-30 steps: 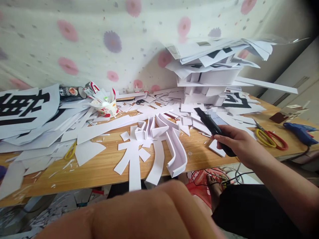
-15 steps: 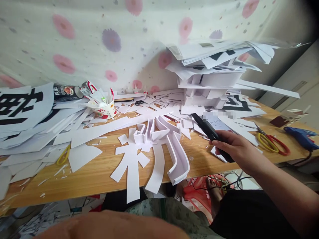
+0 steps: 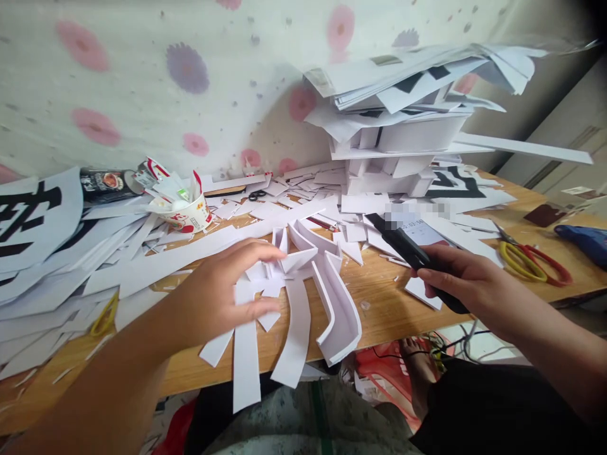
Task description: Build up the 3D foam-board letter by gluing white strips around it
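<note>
On the near part of the table lies a white foam-board character, with upright strips standing along its upper and right outlines. My left hand is over its left side, thumb and fingers apart, holding nothing. Whether its fingertips touch the board I cannot tell. To the right, my right hand is closed around a long, flat black tool whose front end points up and left; its exact kind is not clear. Behind the tool shows a screen with a timer, partly blurred out.
White offcuts and sheets cover much of the wooden table. At the back are a paper cup of scraps and a tall stack of board pieces. Scissors and a blue glue gun lie right; yellow handles show left.
My left hand has risen from the bottom edge to above the board character, with its fingers spread. My right hand still holds the black tool, and the view has shifted slightly.
</note>
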The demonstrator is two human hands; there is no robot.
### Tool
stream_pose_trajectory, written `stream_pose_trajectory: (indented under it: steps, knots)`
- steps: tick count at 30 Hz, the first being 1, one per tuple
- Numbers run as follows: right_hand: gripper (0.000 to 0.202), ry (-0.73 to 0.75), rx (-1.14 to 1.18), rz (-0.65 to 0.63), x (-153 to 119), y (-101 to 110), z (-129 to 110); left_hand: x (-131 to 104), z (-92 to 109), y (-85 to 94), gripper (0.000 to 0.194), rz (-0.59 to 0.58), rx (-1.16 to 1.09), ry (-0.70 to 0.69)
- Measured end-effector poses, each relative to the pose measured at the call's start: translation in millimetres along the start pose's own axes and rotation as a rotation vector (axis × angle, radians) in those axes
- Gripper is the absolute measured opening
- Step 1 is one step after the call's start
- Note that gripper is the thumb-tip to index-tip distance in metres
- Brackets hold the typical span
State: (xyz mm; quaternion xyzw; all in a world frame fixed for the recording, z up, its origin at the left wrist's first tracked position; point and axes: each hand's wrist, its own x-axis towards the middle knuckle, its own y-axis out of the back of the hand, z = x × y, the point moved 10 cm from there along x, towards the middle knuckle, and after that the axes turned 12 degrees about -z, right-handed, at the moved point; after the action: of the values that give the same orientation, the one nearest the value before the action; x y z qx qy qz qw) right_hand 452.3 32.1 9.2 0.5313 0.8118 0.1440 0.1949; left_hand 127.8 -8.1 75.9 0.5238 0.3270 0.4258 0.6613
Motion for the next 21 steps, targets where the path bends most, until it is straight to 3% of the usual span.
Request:
stream_pose_trajectory:
  steps: [4,8,12,17,21]
  knots:
    - [0.049,-0.004,-0.022,0.003,-1,5,5,46,-21,-24.2,0.057,-0.054,0.102,-0.010]
    - [0.047,-0.043,-0.024,0.019,0,8,9,64,-38,-43.7,0.049,-0.062,0.117,0.010]
    - [0.052,-0.067,-0.005,-0.018,2,4,12,65,-44,-43.6,0.038,0.037,0.090,-0.018]
    - [0.053,-0.072,-0.067,-0.114,8,-11,19,65,-53,-34.5,0.044,0.127,0.095,-0.025]
    - [0.049,-0.053,-0.130,-0.156,13,-24,12,66,-67,-30.7,0.048,0.181,0.099,0.033]
